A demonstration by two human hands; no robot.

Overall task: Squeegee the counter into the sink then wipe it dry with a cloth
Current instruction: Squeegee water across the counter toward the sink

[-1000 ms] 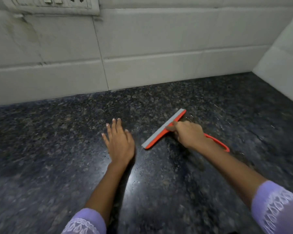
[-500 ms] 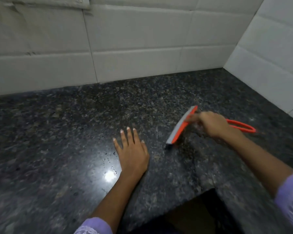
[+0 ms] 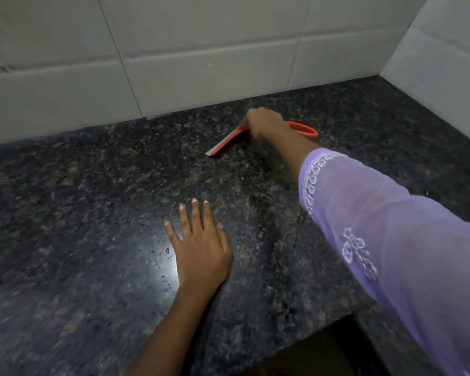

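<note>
An orange squeegee (image 3: 226,142) with a grey rubber blade lies with its blade on the dark speckled granite counter (image 3: 79,213), close to the back wall. My right hand (image 3: 267,125) is closed over the middle of it, and the orange loop handle sticks out to the right of my fist. Nearer to me, my left hand (image 3: 200,248) rests flat on the counter with its fingers spread and nothing in it. Small water droplets glint by my left hand. No sink or cloth is in sight.
White wall tiles (image 3: 201,58) run along the back, and a second tiled wall (image 3: 445,77) closes the right side, forming a corner. The counter's front edge (image 3: 310,332) shows at the bottom right, with dark space below it.
My right hand has carried the squeegee away from me towards the back wall. My left hand has stayed flat on the counter. The view has shifted right and down.
</note>
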